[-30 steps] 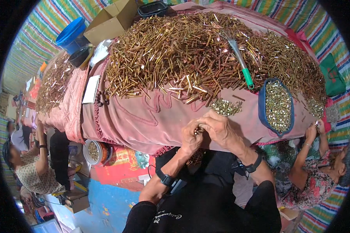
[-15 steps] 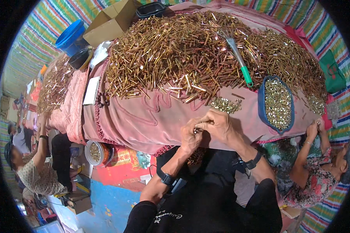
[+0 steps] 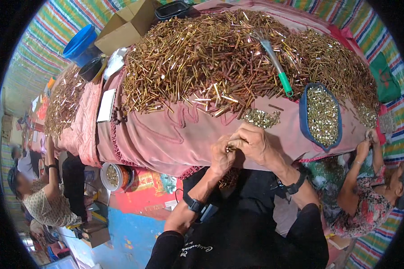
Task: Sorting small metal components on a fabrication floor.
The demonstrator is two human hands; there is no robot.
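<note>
My left hand [image 3: 223, 156] and my right hand [image 3: 252, 143] meet over the near edge of the pink cloth [image 3: 166, 154], fingers curled together. A few small brassy metal pieces [image 3: 230, 148] show in the curled fingers of the left hand. The right hand's fingers pinch against them; what they grip is hidden. Just beyond the hands lies a little heap of small shiny metal pieces [image 3: 260, 118]. Behind it spreads a big pile of thin copper-coloured metal rods [image 3: 188, 67].
A blue tub [image 3: 305, 127] of small metal pieces stands to the right. A green-handled whisk [image 3: 284, 84] rests on the rods. At the left are a cardboard box [image 3: 123, 29], a blue bucket [image 3: 79, 44] and a white bucket [image 3: 104, 177]. Co-workers sit on both sides.
My hands stay together in nearly the same place, with the fingers shifted slightly. More of the brassy pieces shows in the left hand. The view has shifted a little.
</note>
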